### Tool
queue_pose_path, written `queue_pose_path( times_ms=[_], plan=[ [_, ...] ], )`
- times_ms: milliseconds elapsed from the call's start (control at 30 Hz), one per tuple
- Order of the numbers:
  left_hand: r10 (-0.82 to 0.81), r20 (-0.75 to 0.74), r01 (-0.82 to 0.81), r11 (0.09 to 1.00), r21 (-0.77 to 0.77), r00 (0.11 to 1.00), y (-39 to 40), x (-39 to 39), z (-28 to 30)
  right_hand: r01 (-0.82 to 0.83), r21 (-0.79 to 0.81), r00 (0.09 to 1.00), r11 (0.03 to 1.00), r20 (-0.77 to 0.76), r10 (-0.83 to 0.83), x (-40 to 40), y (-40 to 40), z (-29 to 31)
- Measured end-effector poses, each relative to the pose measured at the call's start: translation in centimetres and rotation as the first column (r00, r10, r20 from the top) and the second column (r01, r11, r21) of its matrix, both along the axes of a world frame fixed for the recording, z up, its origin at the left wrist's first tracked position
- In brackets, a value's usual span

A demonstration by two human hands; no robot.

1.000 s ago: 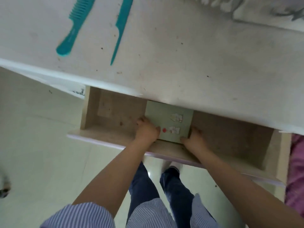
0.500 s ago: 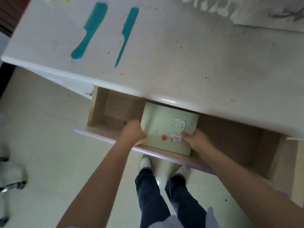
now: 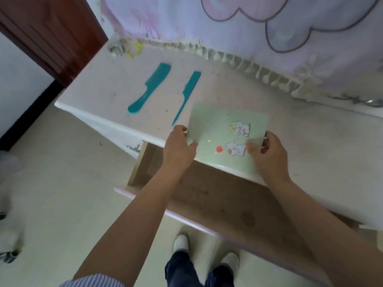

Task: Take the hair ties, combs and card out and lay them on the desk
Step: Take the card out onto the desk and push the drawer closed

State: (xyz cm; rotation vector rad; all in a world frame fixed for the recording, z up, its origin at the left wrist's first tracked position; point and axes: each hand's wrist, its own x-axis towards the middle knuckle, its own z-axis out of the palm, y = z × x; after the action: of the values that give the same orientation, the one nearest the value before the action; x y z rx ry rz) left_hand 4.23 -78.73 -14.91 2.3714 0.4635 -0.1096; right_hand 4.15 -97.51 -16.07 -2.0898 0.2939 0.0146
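A pale green card (image 3: 219, 129) with small stickers is held over the desk's front edge. My left hand (image 3: 179, 146) grips its left edge and my right hand (image 3: 269, 154) grips its lower right corner. Two teal combs lie on the desk (image 3: 310, 141) to the left: a wide-toothed comb (image 3: 150, 88) and a thin tail comb (image 3: 187, 96). At the desk's back left corner lie what look like hair ties (image 3: 126, 49), one of them yellow, blurred. Below the card the drawer (image 3: 207, 195) stands pulled out, its bare wooden bottom showing.
A pale curtain with scalloped trim (image 3: 248, 65) hangs along the desk's back edge. A dark wooden door (image 3: 51, 34) stands at the far left. My feet (image 3: 180, 242) are on the light floor below the drawer front.
Both hands lifted the card out of the drawer and carried it up over the desk's front edge. The camera view tilted upward, showing the curtain and door.
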Motion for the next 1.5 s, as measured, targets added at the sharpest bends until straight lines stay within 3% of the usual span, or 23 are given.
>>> queue_pose_path(
  times_ms=[67, 133, 233, 333, 367, 400, 467, 600, 633, 700, 767, 833, 900, 1000, 1100, 1200, 1400, 1500],
  plan=[
    [-0.118, 0.002, 0.117, 0.993, 0.034, 0.993, -2.0, 2.6, -0.8, 0.088, 0.004, 0.996, 0.996, 0.019, -0.088, 2.4, 0.2, 0.0],
    [-0.251, -0.086, 0.262, 0.951, 0.166, 0.964, -3.9, 3.6, -2.2, 0.137, -0.071, 0.99, 0.988, -0.016, -0.139, 3.6, 1.2, -0.4],
    [-0.294, -0.133, 0.323, 0.877, 0.355, 0.946, -4.3, 4.6, -3.3, 0.033, -0.404, 0.986, 0.914, -0.136, -0.095, 4.0, 3.5, -1.6],
    [-0.277, -0.047, 0.271, 0.867, 0.418, 0.96, -2.9, 3.4, -4.1, -0.048, -0.559, 0.997, 0.828, -0.072, 0.009, 2.2, 4.6, -3.1],
    [-0.359, -0.095, 0.366, 0.847, 0.386, 0.929, -3.8, 3.4, -5.5, -0.021, -0.592, 0.991, 0.806, -0.119, -0.062, 1.5, 4.1, -4.8],
    [-0.429, -0.155, 0.456, 0.825, 0.335, 0.89, -4.4, 3.1, -6.7, 0.004, -0.598, 0.971, 0.802, -0.188, -0.145, 0.5, 3.7, -6.1],
    [-0.399, -0.179, 0.437, 0.825, 0.358, 0.899, -3.8, 1.3, -7.6, -0.048, -0.603, 0.979, 0.796, -0.188, -0.083, -0.4, 3.8, -7.0],
    [-0.482, -0.051, 0.477, 0.837, 0.269, 0.875, -2.8, 2.0, -6.1, -0.133, -0.456, 0.989, 0.88, -0.116, 0.089, 0.8, 3.0, -5.1],
    [-0.57, 0.035, 0.54, 0.795, 0.278, 0.821, -2.3, 1.4, -5.8, -0.185, -0.448, 0.982, 0.875, -0.048, 0.183, 0.6, 2.3, -4.5],
    [-0.786, 0.126, 0.687, 0.597, 0.414, 0.606, -1.1, -0.5, -5.6, -0.323, -0.57, 0.912, 0.756, 0.027, 0.41, -1.2, 0.7, -4.0],
    [-0.916, -0.076, 0.836, 0.324, 0.444, 0.395, 0.0, -3.6, -5.9, -0.414, -0.717, 0.827, 0.561, -0.039, 0.561, -4.6, -1.3, -4.6],
    [-0.902, -0.364, 0.925, 0.086, 0.371, 0.23, 1.1, -6.4, -6.9, -0.516, -0.758, 0.756, 0.399, -0.185, 0.627, -8.1, -2.5, -5.2],
    [-0.874, -0.451, 0.932, 0.004, 0.361, 0.179, 1.6, -7.8, -8.2, -0.595, -0.737, 0.698, 0.319, -0.278, 0.66, -10.8, -2.7, -5.9],
    [-0.914, -0.353, 0.891, 0.021, 0.454, 0.201, 0.9, -8.2, -8.1, -0.632, -0.74, 0.683, 0.229, -0.394, 0.615, -12.7, -2.1, -5.8],
    [-0.969, -0.18, 0.804, 0.027, 0.594, 0.166, 0.4, -8.3, -7.7, -0.664, -0.703, 0.696, 0.255, -0.458, 0.553, -12.9, -1.6, -5.5],
    [-0.983, -0.084, 0.769, 0.073, 0.635, 0.163, 0.7, -8.6, -7.3, -0.628, -0.733, 0.706, 0.262, -0.395, 0.588, -12.8, -1.4, -5.6],
    [-0.942, 0.042, 0.681, 0.27, 0.681, 0.332, 1.8, -9.8, -7.9, -0.49, -0.805, 0.774, 0.334, -0.225, 0.592, -13.7, -2.2, -6.2],
    [-0.944, 0.082, 0.652, 0.281, 0.705, 0.319, 2.1, -9.8, -7.9, -0.482, -0.8, 0.773, 0.357, -0.196, 0.604, -13.6, -2.3, -6.1]
  ],
)
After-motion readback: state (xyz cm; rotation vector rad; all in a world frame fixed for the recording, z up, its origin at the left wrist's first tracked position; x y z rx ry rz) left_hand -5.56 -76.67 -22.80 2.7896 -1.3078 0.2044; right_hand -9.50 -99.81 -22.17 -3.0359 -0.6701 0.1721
